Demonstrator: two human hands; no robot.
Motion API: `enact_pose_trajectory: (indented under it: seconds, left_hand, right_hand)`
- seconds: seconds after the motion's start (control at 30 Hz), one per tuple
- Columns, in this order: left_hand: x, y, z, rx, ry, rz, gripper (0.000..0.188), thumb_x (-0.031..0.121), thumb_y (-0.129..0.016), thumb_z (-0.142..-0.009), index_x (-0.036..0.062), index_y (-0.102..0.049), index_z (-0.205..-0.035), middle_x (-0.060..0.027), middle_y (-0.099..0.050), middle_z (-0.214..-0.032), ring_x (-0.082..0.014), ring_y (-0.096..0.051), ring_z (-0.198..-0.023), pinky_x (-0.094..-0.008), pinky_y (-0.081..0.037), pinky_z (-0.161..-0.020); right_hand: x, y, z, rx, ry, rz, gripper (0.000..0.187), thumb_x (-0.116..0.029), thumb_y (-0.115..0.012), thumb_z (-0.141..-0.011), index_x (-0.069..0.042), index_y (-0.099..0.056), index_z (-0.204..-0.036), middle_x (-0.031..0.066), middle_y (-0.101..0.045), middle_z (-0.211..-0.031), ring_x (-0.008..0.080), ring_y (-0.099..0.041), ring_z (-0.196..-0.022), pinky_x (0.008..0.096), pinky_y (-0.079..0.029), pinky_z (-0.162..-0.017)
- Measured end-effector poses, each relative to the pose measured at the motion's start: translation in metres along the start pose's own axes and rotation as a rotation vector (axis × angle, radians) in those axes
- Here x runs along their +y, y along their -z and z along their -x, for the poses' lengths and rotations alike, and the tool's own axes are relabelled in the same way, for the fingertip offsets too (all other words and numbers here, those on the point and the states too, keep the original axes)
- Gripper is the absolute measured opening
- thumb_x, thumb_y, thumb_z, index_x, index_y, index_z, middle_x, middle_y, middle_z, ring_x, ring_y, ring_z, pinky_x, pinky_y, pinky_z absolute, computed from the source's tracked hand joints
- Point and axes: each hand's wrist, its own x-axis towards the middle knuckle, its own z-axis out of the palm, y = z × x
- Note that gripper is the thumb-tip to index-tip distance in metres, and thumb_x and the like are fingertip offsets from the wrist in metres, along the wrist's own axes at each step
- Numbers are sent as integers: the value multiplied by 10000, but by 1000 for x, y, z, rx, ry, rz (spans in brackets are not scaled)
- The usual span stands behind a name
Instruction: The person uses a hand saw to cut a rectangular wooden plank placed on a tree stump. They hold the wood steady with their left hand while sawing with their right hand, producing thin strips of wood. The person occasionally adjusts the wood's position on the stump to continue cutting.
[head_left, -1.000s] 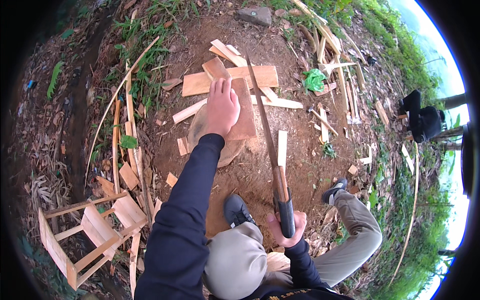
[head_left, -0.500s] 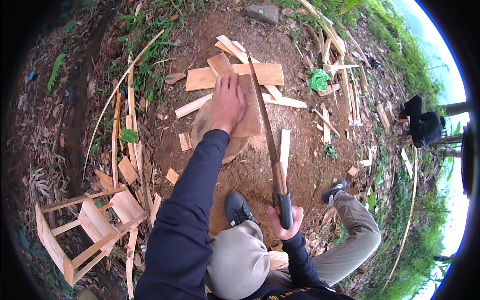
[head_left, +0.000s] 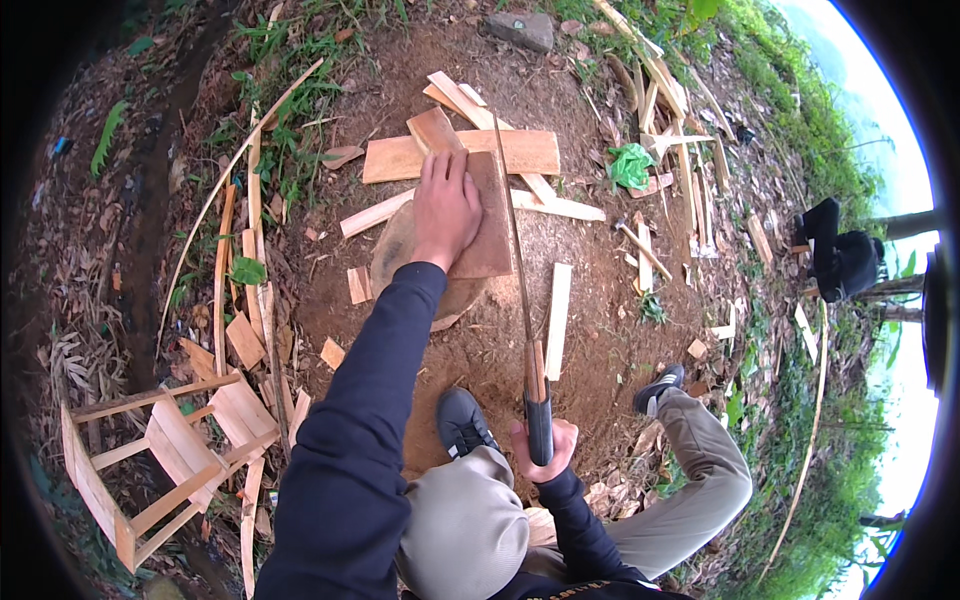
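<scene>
My left hand presses down on a flat brown wooden board, its fingers over the left side and its thumb on the face. Beneath the board sits a round chopping stump, partly hidden by it and my arm. In my right hand is the handle of a machete, its long thin blade pointing away and seen nearly edge-on. In the view, the blade runs close along the board's right edge; whether it touches cannot be told. A small wood block shows beyond my left fingertips.
Past the stump lie a wide plank and crossed strips. A narrow slat and a hammer lie to the right, near a green plastic bag. A wooden frame stands lower left. A person in dark clothes is far right.
The machete has turned more upright in the view, its handle shifting left toward the board's line. My left hand stays on the board. The whole view has shifted slightly.
</scene>
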Motion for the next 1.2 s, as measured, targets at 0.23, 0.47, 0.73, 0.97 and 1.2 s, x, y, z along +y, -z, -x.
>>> enact_pose_trajectory:
  seconds: [0.23,0.47,0.73,0.97,1.2]
  left_hand:
    - [0,1,0,-15,-17,-4,347,113,-483,-933,-39,-570,-1233,-229,-550,-1244,-391,-474,-1227,-454,-407,-1038]
    - [2,3,0,-34,-5,0,353,122,-479,-941,-33,-564,-1247,-218,-551,-1249,-382,-471,-1239,-457,-412,-1035]
    - [-3,0,1,-42,13,-28,368,146,-493,-942,-2,-555,-1273,-198,-547,-1271,-372,-469,-1255,-453,-433,-1007]
    - [-4,-3,1,-42,4,3,359,149,-484,-945,-1,-564,-1262,-198,-552,-1270,-374,-466,-1256,-463,-427,-1017]
    - [0,0,-2,-24,-5,-5,349,145,-473,-947,-13,-570,-1243,-205,-555,-1247,-381,-470,-1241,-463,-419,-1023]
  right_hand:
    - [5,1,-1,-8,-11,-1,146,-38,-741,-712,-83,-611,-663,59,-521,-491,237,-532,-381,326,-399,-411]
    - [15,0,7,-33,-148,-123,246,-104,-722,-823,-46,-540,-668,44,-530,-530,162,-562,-447,294,-424,-460]
    - [22,-4,19,80,-491,-310,211,-105,-726,-844,-18,-586,-712,33,-527,-533,114,-518,-466,288,-403,-466]
    - [8,4,8,140,-237,-121,251,-95,-752,-808,-30,-570,-648,43,-515,-502,133,-501,-415,289,-391,-450]
    - [5,2,3,159,-143,30,160,-70,-725,-806,-44,-618,-691,71,-498,-487,204,-523,-386,318,-387,-427]
